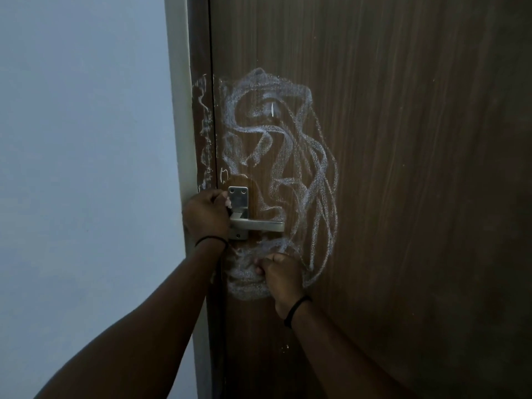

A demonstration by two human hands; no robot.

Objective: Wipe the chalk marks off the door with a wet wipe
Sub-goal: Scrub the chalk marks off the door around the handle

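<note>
Both my arms reach forward and up, bare to the wrist, a dark band round each wrist. My left hand (205, 216) is raised higher, its back toward me, fingers (221, 197) curled inward and pinching something small and pale at their tips. My right hand (283, 279) sits lower and to the right of the left, knuckles forward, fingers curled tightly; what they hold is hidden from me.

Indoor room doorway, likely a home or flat (dim light). Brown wood-grain door (388, 168) with a steel lever handle (256, 225) on a screwed backplate; door frame (201, 53) just left of the door, plain pale painted wall (80, 168) further left.
</note>
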